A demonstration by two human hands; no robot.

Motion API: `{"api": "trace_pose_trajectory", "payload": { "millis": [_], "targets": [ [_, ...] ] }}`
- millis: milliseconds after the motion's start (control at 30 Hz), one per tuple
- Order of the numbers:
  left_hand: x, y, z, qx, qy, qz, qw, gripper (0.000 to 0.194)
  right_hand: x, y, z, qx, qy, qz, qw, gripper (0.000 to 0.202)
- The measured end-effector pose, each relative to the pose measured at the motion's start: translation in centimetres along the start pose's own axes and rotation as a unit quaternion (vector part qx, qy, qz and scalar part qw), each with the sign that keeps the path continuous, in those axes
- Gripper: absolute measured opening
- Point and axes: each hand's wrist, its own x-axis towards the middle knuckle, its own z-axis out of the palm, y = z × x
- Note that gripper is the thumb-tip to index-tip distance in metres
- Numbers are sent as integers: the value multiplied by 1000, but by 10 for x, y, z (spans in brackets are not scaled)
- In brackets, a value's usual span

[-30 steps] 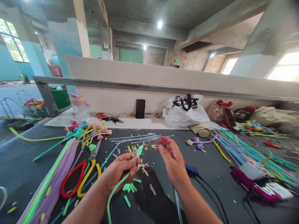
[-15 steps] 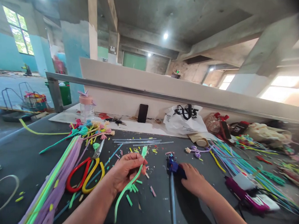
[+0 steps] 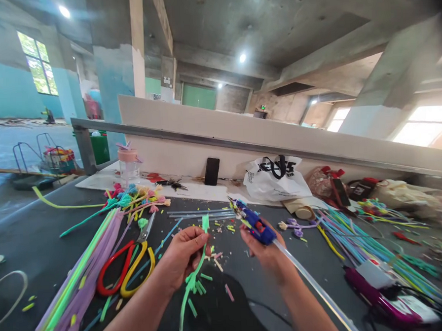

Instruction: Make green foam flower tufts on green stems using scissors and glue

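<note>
Pinched between the thumb and fingers of my left hand (image 3: 188, 248) is a green pipe cleaner (image 3: 187, 295); its flat tip stands above my fingers and the tail hangs toward me. My right hand (image 3: 266, 252) is closed round a blue hot glue gun (image 3: 257, 224), raised off the table with its nozzle toward the upper left. A long clear glue stick (image 3: 316, 281) runs out of its back end toward me. Short cut green pieces (image 3: 199, 287) lie below my left hand. Scissors (image 3: 128, 266) with one red and one yellow handle lie to its left.
Purple and green pipe cleaners (image 3: 78, 272) lie at left, blue ones (image 3: 362, 242) at right. Clear glue sticks (image 3: 194, 214) lie behind my hands. A phone (image 3: 212, 171), a white bag (image 3: 275, 177) and a lidded cup (image 3: 129, 163) stand at the back. A magenta device (image 3: 379, 298) sits right.
My right hand has picked up the glue gun from the table and tilted it toward the left hand. My left hand has shifted slightly left with the green pipe cleaner.
</note>
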Motion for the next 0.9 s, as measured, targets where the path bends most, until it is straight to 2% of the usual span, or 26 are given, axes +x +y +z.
{"api": "trace_pose_trajectory", "payload": {
  "millis": [67, 133, 233, 400, 633, 733, 900],
  "targets": [
    [0, 0, 2, 14, 21, 4, 1000, 23, -9, -15, 16, 125, 36, -16, 991, 26],
    [0, 1, 4, 31, 48, 5, 998, 25, -18, -22, 28, 211, 41, -15, 977, 25],
    [0, 2, 9, 68, 85, 9, 994, 28, -26, -18, 36, 252, 22, -8, 967, 22],
    [-1, 4, 13, 125, 123, 27, 984, 29, -26, -8, 32, 213, -6, -23, 977, 18],
    [0, 9, 10, 135, 123, 38, 982, 30, -25, -7, 35, 98, -4, -110, 989, 17],
    [0, 9, 9, 140, 129, 42, 981, 29, -25, -5, 37, 61, -13, -121, 991, 20],
    [-1, 9, 9, 152, 129, 47, 979, 29, -25, -3, 40, 57, -21, -134, 989, 18]
  ]
}}
